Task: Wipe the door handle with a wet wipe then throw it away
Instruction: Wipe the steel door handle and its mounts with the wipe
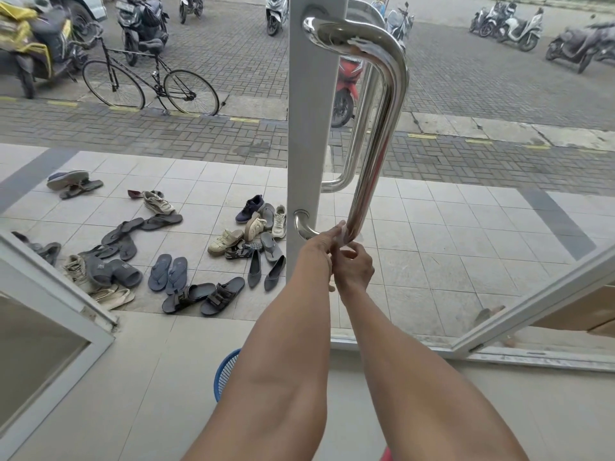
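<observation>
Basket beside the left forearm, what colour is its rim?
Blue; the mesh basket shows only in the head view, partly hidden.

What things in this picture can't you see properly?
In the head view:
- Wet wipe: mostly hidden between the left hand and right hand at the bottom bend of the door handle.
- Blue basket: only its rim shows; the left forearm covers the rest.
- Red object at the bottom edge: cut off, unidentifiable.
- Second handle: behind the glass, partly blocked.
</observation>
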Demonstrator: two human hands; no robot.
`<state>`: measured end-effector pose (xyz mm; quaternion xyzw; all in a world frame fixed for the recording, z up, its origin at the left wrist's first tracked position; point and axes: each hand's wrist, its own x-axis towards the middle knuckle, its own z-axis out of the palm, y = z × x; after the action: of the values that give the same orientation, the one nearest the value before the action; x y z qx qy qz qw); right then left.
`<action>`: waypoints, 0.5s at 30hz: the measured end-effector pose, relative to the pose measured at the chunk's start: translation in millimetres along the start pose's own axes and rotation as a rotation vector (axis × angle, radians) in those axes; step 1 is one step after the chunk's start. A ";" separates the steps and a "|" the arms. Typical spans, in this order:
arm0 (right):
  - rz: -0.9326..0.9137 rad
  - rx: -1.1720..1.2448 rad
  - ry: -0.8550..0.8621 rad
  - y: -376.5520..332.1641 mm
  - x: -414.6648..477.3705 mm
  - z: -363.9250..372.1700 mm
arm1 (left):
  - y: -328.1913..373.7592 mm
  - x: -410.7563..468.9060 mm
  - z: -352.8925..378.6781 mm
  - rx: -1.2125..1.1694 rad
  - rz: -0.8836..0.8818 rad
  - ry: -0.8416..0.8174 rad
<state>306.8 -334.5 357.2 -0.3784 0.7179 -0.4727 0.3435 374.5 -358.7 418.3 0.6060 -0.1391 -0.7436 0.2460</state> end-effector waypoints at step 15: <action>0.055 0.172 0.057 -11.3 -3.4 19.5 | 8.1 35.9 -42.1 -0.572 0.407 0.470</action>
<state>327.5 -342.8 362.0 -0.3140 0.6943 -0.5334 0.3673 411.7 -380.9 383.0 0.6267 0.0159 -0.5299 0.5711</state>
